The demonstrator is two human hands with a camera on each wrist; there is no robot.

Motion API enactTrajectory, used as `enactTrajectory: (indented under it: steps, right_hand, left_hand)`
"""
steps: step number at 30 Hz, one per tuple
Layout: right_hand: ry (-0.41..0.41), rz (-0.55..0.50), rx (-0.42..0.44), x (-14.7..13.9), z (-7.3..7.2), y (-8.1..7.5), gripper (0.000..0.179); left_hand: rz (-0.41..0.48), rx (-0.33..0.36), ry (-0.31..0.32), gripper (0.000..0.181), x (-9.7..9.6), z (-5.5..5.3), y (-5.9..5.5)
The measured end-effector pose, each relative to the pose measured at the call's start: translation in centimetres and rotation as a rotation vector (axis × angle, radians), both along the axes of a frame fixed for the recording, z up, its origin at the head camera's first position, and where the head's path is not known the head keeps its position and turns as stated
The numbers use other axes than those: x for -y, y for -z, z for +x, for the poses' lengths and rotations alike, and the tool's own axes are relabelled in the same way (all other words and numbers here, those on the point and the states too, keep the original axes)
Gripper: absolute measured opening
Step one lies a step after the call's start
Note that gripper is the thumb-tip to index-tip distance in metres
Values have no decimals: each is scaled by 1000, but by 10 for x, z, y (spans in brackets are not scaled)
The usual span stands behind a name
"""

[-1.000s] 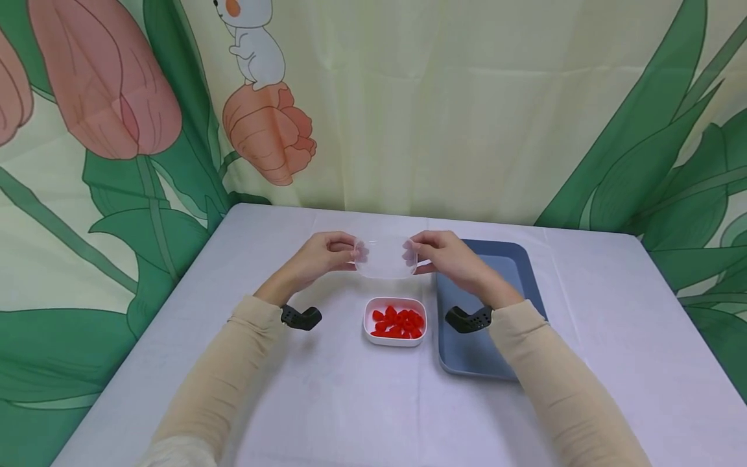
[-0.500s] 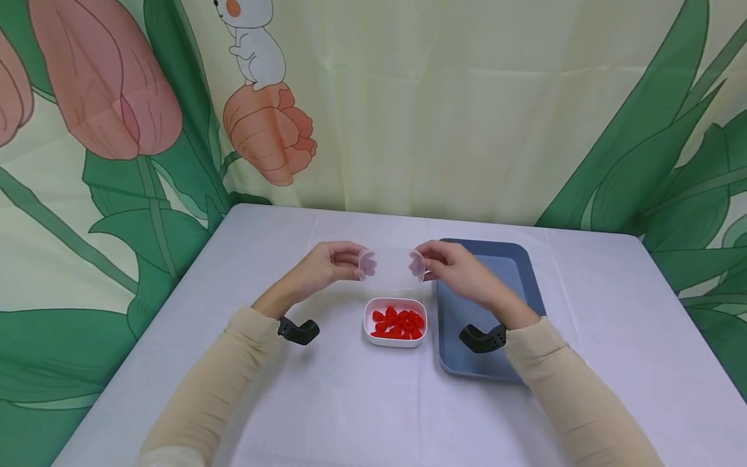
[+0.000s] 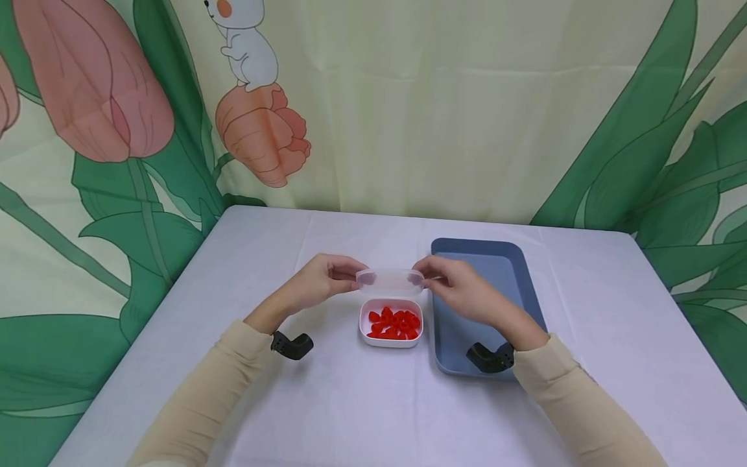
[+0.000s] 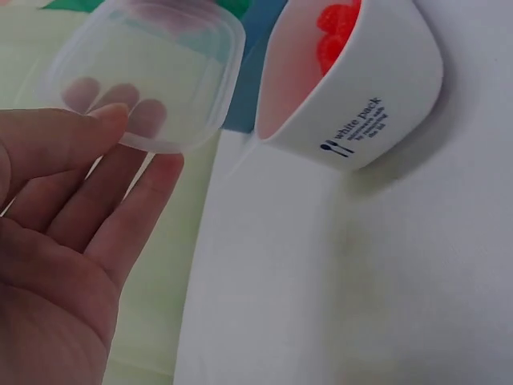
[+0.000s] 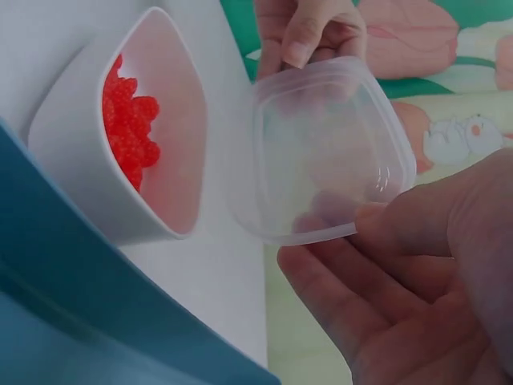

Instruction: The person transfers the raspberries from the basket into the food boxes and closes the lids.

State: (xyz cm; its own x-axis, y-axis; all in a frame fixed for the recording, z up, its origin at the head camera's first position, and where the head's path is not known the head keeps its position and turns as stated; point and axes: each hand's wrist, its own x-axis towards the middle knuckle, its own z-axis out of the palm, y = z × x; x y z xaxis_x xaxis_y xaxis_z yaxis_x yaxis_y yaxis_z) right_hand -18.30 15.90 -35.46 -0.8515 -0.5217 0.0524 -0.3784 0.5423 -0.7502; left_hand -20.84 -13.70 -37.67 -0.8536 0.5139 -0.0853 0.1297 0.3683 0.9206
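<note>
A clear plastic lid (image 3: 390, 280) is held up between both hands, just behind and above a white container (image 3: 390, 343). My left hand (image 3: 321, 282) pinches its left end, thumb on one face and fingers behind, as the left wrist view shows. The right end is pinched the same way by my right hand (image 3: 467, 292). Inside the container lie several small red berry-like pieces (image 5: 128, 120). Printed on the container's side are the words "white pack" and a small fork-and-spoon mark (image 4: 337, 147). Through the see-through lid the fingertips show.
A blue-grey tray (image 3: 478, 353) lies right of the container, partly under my right hand and forearm. White cloth (image 3: 327, 402) covers the table. Behind its far edge hangs a curtain (image 3: 408, 130) printed with tulips and a rabbit.
Both hands have lowered the lid toward the container and brought it nearer. It has tilted, so it looks narrower from the head view. The container has stayed in place.
</note>
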Motion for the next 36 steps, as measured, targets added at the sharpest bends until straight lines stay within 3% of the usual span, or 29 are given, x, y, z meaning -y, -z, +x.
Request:
enactTrajectory:
  steps: [7,13,20,26,30,36]
  right_hand:
    - [-83,-4,-67,-3,12,7,27]
    - [-138,-7,-150,-3,21,14,32]
    - [-138,70,-228,0,31,22,35]
    - [-128,132,-282,2,40,30,40]
    - [-131,153,-389,4,46,36,40]
    - [-159,126,-576,7,51,44,32]
  left_hand:
    - [-27,-140,44,25,-4,9,5]
    - [-81,-344,88,29,-7,20,7]
    - [-161,-579,123,31,-10,31,15]
    - [-163,-807,149,32,-11,41,26]
    - [-184,-932,145,32,-12,47,33]
    - [-257,-998,149,34,-11,55,39]
